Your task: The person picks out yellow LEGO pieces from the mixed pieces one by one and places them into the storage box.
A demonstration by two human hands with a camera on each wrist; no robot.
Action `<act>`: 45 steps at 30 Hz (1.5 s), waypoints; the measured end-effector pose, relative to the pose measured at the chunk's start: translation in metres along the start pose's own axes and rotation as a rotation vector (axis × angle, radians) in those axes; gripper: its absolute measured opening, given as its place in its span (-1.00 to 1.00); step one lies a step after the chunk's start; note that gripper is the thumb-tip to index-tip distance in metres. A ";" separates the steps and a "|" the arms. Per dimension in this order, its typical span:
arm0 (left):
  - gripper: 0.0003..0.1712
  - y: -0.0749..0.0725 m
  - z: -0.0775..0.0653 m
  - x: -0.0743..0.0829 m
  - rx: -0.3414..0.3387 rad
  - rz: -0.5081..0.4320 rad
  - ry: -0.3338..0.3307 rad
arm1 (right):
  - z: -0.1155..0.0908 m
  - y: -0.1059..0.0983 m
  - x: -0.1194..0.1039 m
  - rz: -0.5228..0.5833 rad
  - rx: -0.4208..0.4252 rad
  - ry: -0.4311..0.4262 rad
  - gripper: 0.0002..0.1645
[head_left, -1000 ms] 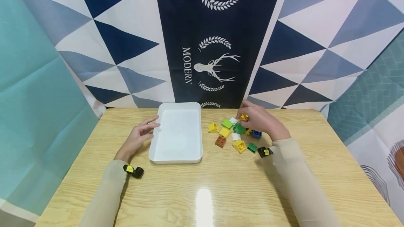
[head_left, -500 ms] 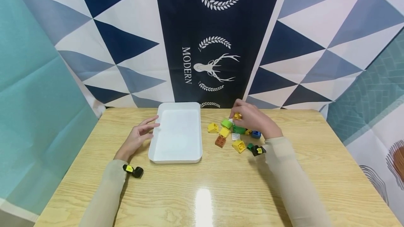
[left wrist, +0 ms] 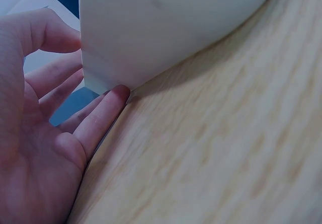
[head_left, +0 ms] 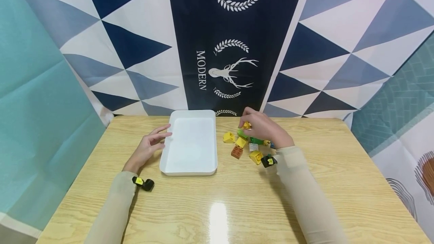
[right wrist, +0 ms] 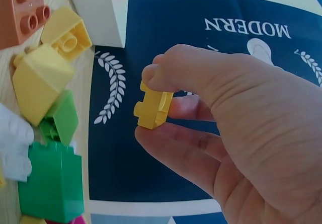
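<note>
Between thumb and fingers my right hand point(head_left: 262, 128) pinches a yellow toy brick point(right wrist: 155, 105), held above the far side of a brick pile. In the right wrist view its studs face left, away from the palm. My left hand point(head_left: 149, 147) rests against the left side of a white tray point(head_left: 190, 172), its fingertips point(left wrist: 119, 94) touching the wall. Under and beside the right hand lie a lime green brick point(right wrist: 64, 118), a green brick point(right wrist: 50, 183), a brown brick point(head_left: 237, 152), a white brick point(head_left: 253, 147) and several yellow bricks point(head_left: 228, 137).
The tray stands left of the pile on a wooden table point(head_left: 183, 206). A patterned cloth backdrop point(head_left: 220, 48) rises right behind the table's far edge. A teal panel point(head_left: 44, 104) closes the left side.
My right hand has moved left with the yellow brick, from the pile's right side toward the tray. The left hand and the tray have stayed in place.
</note>
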State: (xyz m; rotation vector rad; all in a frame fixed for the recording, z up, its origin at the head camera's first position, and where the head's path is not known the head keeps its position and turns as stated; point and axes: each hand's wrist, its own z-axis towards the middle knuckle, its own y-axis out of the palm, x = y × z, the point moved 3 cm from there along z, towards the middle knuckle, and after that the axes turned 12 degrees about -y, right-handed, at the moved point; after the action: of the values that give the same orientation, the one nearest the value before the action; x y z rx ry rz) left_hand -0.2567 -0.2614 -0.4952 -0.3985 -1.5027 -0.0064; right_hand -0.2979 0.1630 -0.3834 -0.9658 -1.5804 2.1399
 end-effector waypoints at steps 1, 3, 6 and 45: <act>-0.47 0.000 0.000 0.000 0.001 0.001 0.000 | 0.001 0.001 -0.002 0.003 -0.002 -0.001 -0.85; -0.48 -0.001 0.000 -0.001 0.001 0.002 -0.001 | 0.005 0.002 -0.005 0.007 -0.007 -0.003 -0.84; -0.48 -0.001 0.000 -0.001 0.001 0.004 0.000 | 0.010 0.004 -0.009 0.012 -0.015 -0.005 -0.83; -0.48 0.000 0.001 -0.001 0.010 0.006 0.007 | 0.061 0.019 -0.060 0.079 -0.088 -0.045 -0.82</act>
State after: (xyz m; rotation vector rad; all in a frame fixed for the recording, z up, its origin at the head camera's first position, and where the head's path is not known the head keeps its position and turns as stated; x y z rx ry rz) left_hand -0.2576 -0.2614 -0.4959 -0.3943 -1.4939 0.0046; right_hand -0.2936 0.0764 -0.3708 -1.0306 -1.6973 2.1742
